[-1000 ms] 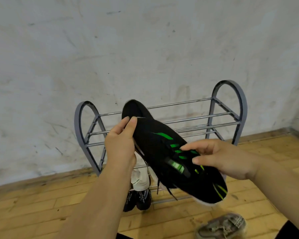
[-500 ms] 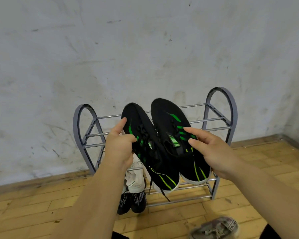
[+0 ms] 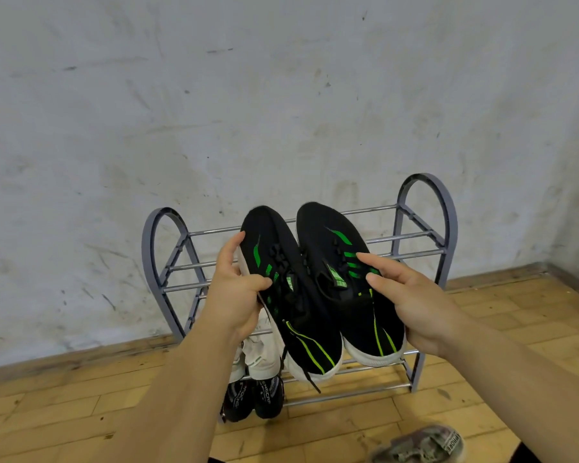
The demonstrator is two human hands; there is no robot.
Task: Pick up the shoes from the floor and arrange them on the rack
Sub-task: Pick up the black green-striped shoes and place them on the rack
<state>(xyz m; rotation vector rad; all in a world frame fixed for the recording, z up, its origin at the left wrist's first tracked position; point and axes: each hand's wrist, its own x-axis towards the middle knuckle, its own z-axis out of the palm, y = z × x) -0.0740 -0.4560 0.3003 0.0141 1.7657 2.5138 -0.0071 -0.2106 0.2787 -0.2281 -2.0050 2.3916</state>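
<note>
I hold a pair of black sneakers with green stripes and white soles side by side in front of a grey metal shoe rack (image 3: 425, 208). My left hand (image 3: 234, 295) grips the left sneaker (image 3: 291, 295) by its side. My right hand (image 3: 415, 302) grips the right sneaker (image 3: 341, 272) at its laces and outer side. Both toes point up toward the rack's top tier, heels toward me. White shoes (image 3: 263, 359) sit on the middle tier at the left, partly hidden by my left hand. Black shoes (image 3: 254, 396) sit on the lowest tier below them.
The rack stands against a scuffed white wall (image 3: 281, 95) on a wooden floor (image 3: 81, 412). A grey sneaker (image 3: 422, 446) lies on the floor at the lower right, close to my right arm. The rack's top rails and right half hold no shoes.
One second ago both hands held the sneakers stacked together. They separated into one per hand and moved up toward the rack's top tier, now side by side.
</note>
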